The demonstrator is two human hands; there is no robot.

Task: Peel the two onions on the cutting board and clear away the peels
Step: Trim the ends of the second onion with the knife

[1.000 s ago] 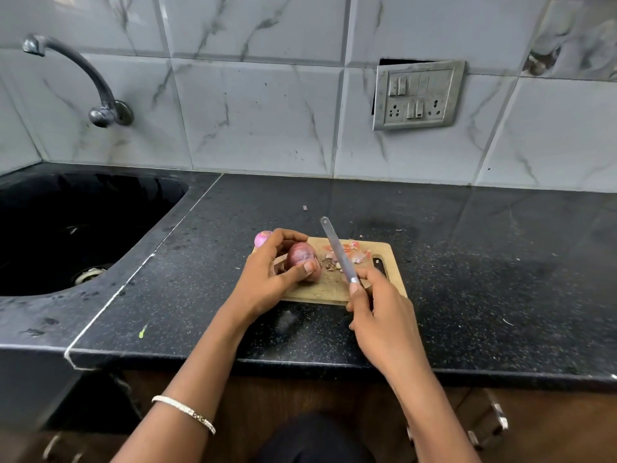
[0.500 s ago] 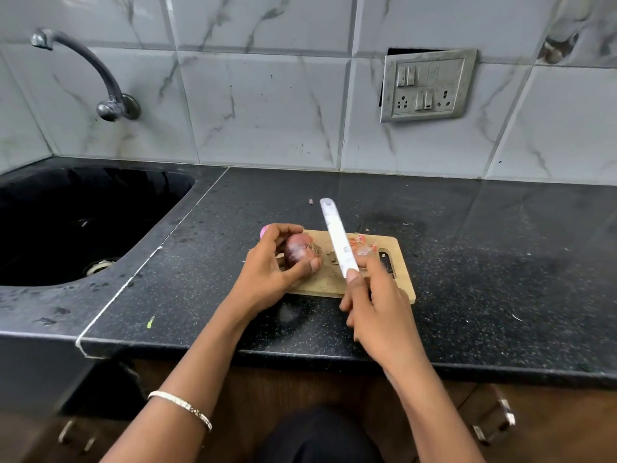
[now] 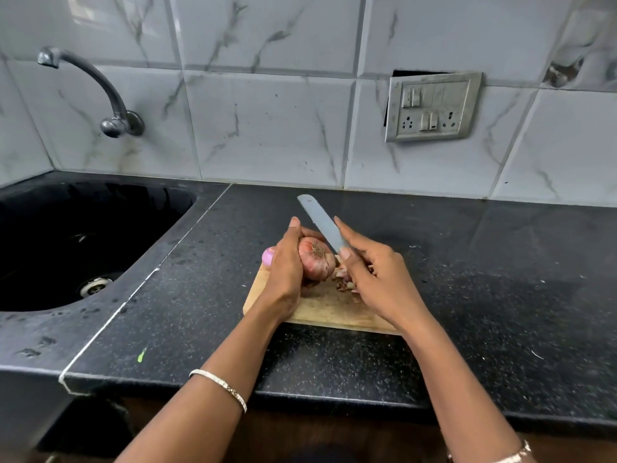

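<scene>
**Status.** L hand [image 3: 287, 267] grips the unpeeled onion [image 3: 315, 265], fingers and thumb wrapped round its left and far sides, and holds it just above the cutting board [image 3: 329, 310]. Root end faces up and toward the person. R hand [image 3: 379, 282] is closed on the knife [image 3: 322, 225], w/ thumb pressed at the blade base, index finger extended along the far side, and handle hidden in the palm.

**Key relation.** Onion sits btwn the two hands, immediately left of R hand. Blade runs up-left from R hand, tip toward the wall, and crosses the onion's upper-right shoulder, close to the root end. Whether the edge touches the skin cannot be told. R hand is the nearer working hand. L hand is placed to turn the onion. Next cut is prob. at the root end.

**Other items.** Second onion [image 3: 268, 256], pale pink, appears peeled and lies at the board's far-left corner behind L hand. Peels [image 3: 344, 280] lie on the board beside R hand, not yet cleared.
</scene>
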